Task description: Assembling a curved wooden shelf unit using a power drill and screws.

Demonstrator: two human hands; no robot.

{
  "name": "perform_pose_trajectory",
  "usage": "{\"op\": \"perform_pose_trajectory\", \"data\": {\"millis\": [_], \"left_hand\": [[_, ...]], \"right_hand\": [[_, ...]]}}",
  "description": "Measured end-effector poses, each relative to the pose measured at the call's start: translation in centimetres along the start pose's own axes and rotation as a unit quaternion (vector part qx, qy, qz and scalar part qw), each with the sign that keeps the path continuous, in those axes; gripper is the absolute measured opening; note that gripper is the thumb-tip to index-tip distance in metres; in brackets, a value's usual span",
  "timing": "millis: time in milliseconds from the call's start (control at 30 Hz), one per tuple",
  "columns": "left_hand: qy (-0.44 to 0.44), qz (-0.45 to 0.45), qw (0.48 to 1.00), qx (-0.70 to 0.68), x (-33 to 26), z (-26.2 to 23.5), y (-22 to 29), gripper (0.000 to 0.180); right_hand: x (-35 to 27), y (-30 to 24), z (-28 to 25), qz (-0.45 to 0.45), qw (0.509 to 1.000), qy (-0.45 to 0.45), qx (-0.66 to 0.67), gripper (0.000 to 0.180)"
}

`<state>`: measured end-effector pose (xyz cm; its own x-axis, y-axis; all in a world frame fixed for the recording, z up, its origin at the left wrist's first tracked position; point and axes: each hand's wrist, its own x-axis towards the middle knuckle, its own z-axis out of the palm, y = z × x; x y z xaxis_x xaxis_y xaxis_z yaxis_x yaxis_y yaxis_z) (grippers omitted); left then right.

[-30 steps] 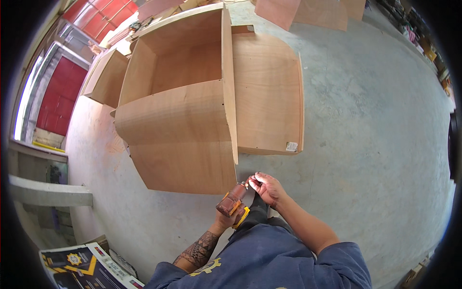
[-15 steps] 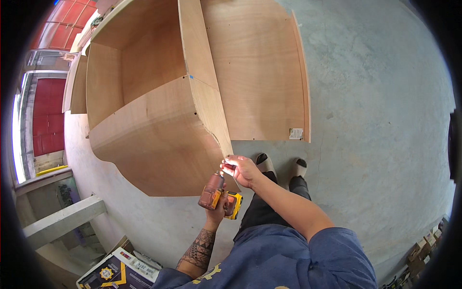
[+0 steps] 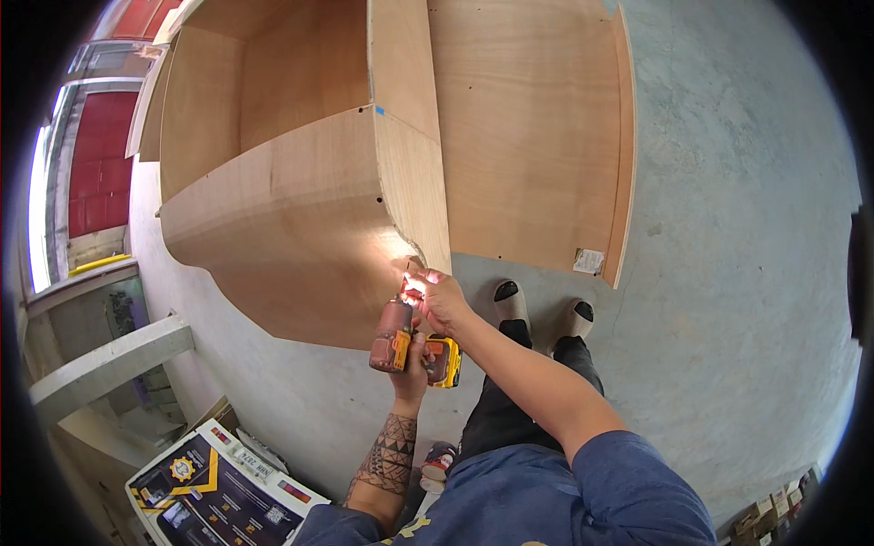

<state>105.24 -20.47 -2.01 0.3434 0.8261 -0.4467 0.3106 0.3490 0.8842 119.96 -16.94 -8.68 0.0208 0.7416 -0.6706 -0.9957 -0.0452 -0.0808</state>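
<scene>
My left hand is wrapped round the grip of a cordless impact driver with a brownish body and a yellow-and-black battery. Its nose points away from me at the lower right corner of a curved plywood panel. The lamp is lit and brightens the wood by the edge. Just ahead of the nose, the closed fingers of my right hand pinch something small and reddish beside the bit, too glared to name. These fingers are at the panel's wavy edge; whether they touch it I cannot tell.
The panel belongs to an open plywood cabinet. Behind it on the right lies a large plywood sheet with a raised edge strip. My feet stand on the concrete floor. A printed box sits lower left, near a pale beam.
Both hands have moved forward, bringing the driver's nose close to the panel edge. The driver's lamp now lights the wood. My view has shifted, and more of the printed box shows.
</scene>
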Motion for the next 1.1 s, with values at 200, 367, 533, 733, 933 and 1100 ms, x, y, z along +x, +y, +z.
{"op": "perform_pose_trajectory", "data": {"millis": [200,367,533,733,933,1100], "left_hand": [[0.003,-0.016,0.999,-0.029,0.3,0.1,-1.0,0.038],[-0.003,-0.005,1.000,0.006,0.4,-0.4,-1.6,0.035],[-0.009,0.006,1.000,0.018,0.4,-1.7,-2.5,0.035],[-0.022,0.027,0.999,0.011,-0.3,-1.9,-2.5,0.036],[-0.001,0.019,1.000,0.002,-1.4,-2.6,-3.1,0.037],[0.014,0.029,0.999,-0.005,-2.5,-2.5,-4.1,0.039]], "right_hand": [[0.7,0.4,-0.4,-0.039,0.998,0.013,-0.037,0.034],[1.1,0.6,-2.1,-0.046,0.989,0.044,-0.134,0.027],[0.2,1.7,-1.6,-0.065,0.986,0.054,-0.147,0.017],[-0.3,1.0,-3.0,-0.209,0.883,0.119,-0.402,0.047],[1.7,-3.8,-2.5,-0.421,0.641,0.107,-0.633,0.106],[2.3,-9.9,1.4,-0.289,0.578,0.075,-0.760,0.114]]}}
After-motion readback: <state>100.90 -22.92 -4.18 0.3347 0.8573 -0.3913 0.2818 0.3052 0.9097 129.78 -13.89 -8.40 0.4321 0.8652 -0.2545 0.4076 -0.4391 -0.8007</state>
